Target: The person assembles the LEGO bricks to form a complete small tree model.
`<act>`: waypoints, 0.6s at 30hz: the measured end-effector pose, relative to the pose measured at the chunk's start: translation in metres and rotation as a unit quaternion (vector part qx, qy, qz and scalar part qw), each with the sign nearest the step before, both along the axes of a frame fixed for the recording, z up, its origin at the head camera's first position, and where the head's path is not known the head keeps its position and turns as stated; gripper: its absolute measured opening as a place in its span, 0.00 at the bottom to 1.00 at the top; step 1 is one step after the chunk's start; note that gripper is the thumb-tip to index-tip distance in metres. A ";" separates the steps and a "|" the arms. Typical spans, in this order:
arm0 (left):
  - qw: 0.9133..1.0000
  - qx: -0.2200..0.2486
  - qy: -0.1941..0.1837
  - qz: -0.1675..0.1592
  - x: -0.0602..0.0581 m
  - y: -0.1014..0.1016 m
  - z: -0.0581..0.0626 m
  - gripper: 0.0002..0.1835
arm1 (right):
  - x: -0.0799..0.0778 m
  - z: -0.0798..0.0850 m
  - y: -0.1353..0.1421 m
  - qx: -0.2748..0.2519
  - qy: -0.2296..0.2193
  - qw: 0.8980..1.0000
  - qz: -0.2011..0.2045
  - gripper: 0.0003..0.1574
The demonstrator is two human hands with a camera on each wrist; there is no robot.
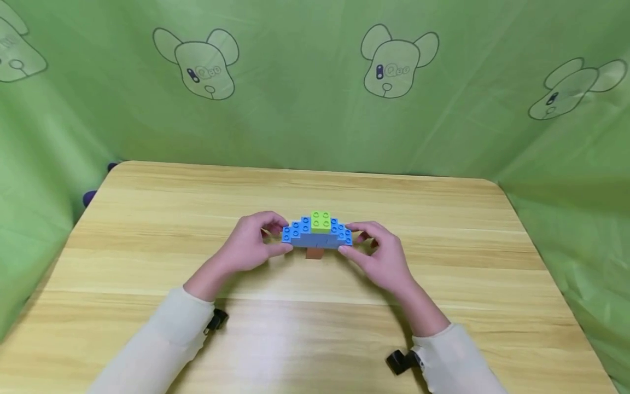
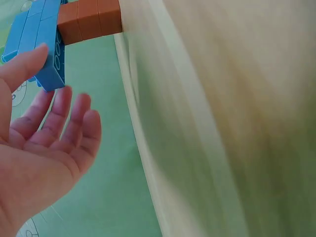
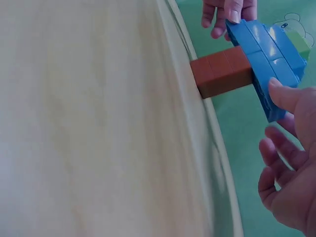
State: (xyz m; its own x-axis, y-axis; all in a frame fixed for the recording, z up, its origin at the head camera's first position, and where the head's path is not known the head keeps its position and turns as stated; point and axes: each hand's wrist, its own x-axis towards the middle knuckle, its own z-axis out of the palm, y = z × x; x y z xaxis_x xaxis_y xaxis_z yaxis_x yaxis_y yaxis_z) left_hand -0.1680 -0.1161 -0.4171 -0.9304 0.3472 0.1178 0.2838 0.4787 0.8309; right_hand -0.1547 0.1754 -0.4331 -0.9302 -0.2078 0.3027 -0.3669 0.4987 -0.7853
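Note:
A toy-brick model stands on the table in the head view, with stepped blue bricks (image 1: pixel 315 239) on a brown brick column (image 1: pixel 315 253) and a lime-green brick (image 1: pixel 321 221) on top. My left hand (image 1: pixel 253 241) pinches the left end of the lowest blue layer between thumb and forefinger. At the opposite end, my right hand (image 1: pixel 379 254) pinches that layer likewise, its thumb in front. The left wrist view shows the other fingers of the left hand (image 2: pixel 54 143) loosely bent below the blue end. Several brown bricks (image 3: pixel 222 71) form the column in the right wrist view.
The wooden table (image 1: pixel 315 339) has its far edge behind the model. A green curtain (image 1: pixel 300 126) printed with cartoon animal heads hangs behind and at both sides. Black devices (image 1: pixel 403 361) are strapped at both sleeve cuffs.

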 end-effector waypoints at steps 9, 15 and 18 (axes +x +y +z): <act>1.000 0.012 -0.011 0.026 -0.012 0.005 0.000 0.19 | -0.015 -0.005 -0.012 -0.070 -0.020 0.996 -0.059 0.22; 0.997 -0.012 -0.052 0.061 -0.025 0.011 -0.001 0.19 | -0.031 -0.010 -0.021 -0.058 -0.056 0.991 -0.106 0.19; 0.994 -0.026 -0.073 0.077 -0.029 0.013 -0.003 0.18 | -0.035 -0.013 -0.024 -0.043 -0.085 0.987 -0.127 0.19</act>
State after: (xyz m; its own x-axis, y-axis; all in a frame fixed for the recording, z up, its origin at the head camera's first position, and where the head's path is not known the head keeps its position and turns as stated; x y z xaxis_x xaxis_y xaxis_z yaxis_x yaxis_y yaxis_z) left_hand -0.1969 -0.1033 -0.4198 -0.9789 0.2009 -0.0364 0.0821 0.5508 0.8306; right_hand -0.1899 0.1516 -0.4461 -0.9878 0.0589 0.1439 -0.0975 0.4864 -0.8683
